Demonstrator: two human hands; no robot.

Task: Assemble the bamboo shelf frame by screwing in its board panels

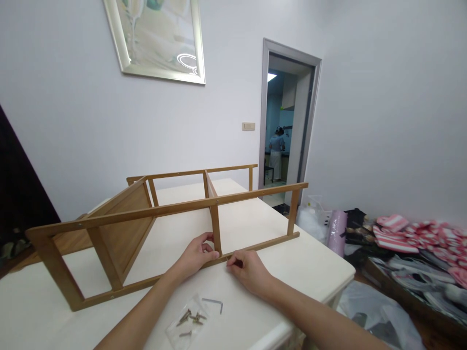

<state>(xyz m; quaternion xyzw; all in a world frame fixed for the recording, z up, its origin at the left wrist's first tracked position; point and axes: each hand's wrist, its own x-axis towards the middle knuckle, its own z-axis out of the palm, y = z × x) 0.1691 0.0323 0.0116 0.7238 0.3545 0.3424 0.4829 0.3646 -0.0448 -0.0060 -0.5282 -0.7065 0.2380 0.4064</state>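
Observation:
A brown wooden frame [182, 206] with rails, upright slats and a solid panel [126, 231] lies on its side on the white table [314, 270]. My left hand [197, 253] grips the middle slat close to the lower rail, thumb in front and fingers partly hidden behind. Just right of that joint, my right hand [251, 273] is closed in a pinch at the lower rail; whatever is between its fingertips is too small to make out. Nearer me lie an L-shaped hex key [214, 301] and a clear plastic bag [174, 331] with several screws [185, 317].
Beyond the table's right edge, a purple roll [336, 233], pink-striped fabric [396, 233] and plastic bags [375, 311] crowd the floor. A doorway [266, 116] opens at the back, with a person [276, 146] in the room beyond. A framed picture [164, 75] hangs on the wall.

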